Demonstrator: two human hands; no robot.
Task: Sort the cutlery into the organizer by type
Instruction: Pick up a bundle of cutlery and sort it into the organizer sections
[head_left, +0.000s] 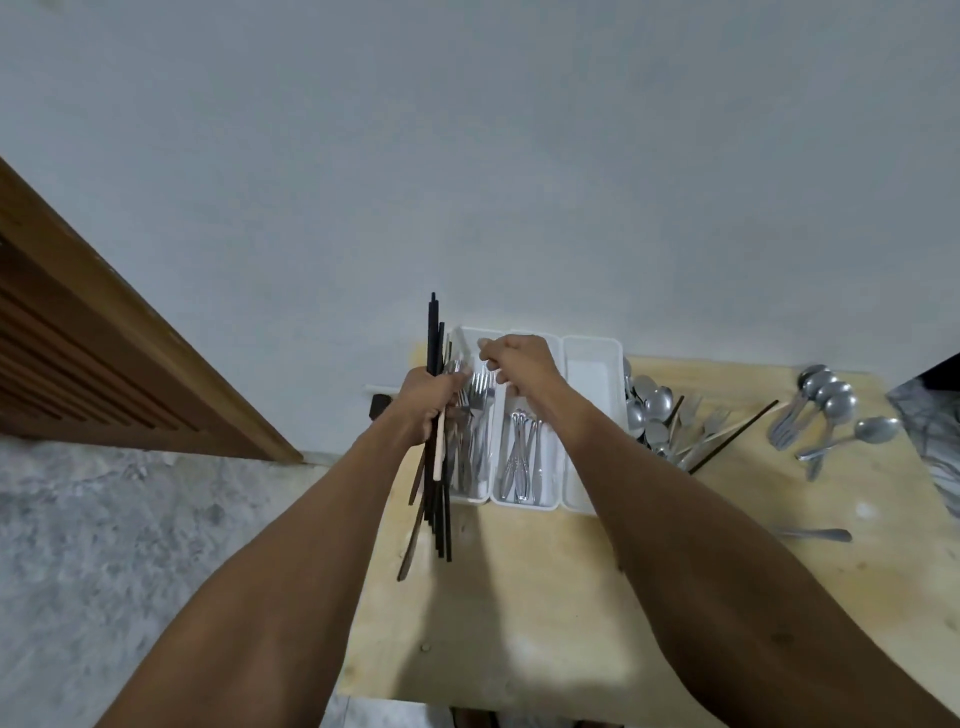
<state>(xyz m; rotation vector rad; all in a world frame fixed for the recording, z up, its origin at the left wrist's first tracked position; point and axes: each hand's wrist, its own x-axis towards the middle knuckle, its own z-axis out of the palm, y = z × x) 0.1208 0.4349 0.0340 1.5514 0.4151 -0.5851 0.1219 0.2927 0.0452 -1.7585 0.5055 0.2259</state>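
Note:
A white organizer (592, 364) with three long compartments stands at the table's far edge. Forks (480, 415) lie in its left compartment, several steel pieces (522, 457) in the middle one, and the right one looks bare. My left hand (428, 402) is shut on a bundle of chopsticks (439, 499), mostly black with one pale, held upright at the organizer's left side. My right hand (519, 361) hovers over the far end of the left and middle compartments, fingers pinched; whether they grip anything is unclear.
On the light wooden table (519, 597), a mixed heap of spoons, forks and chopsticks (670, 421) lies right of the organizer. More spoons (826, 410) sit farther right, and one steel handle (815, 534) lies nearer. A wooden door frame (104, 332) stands at left.

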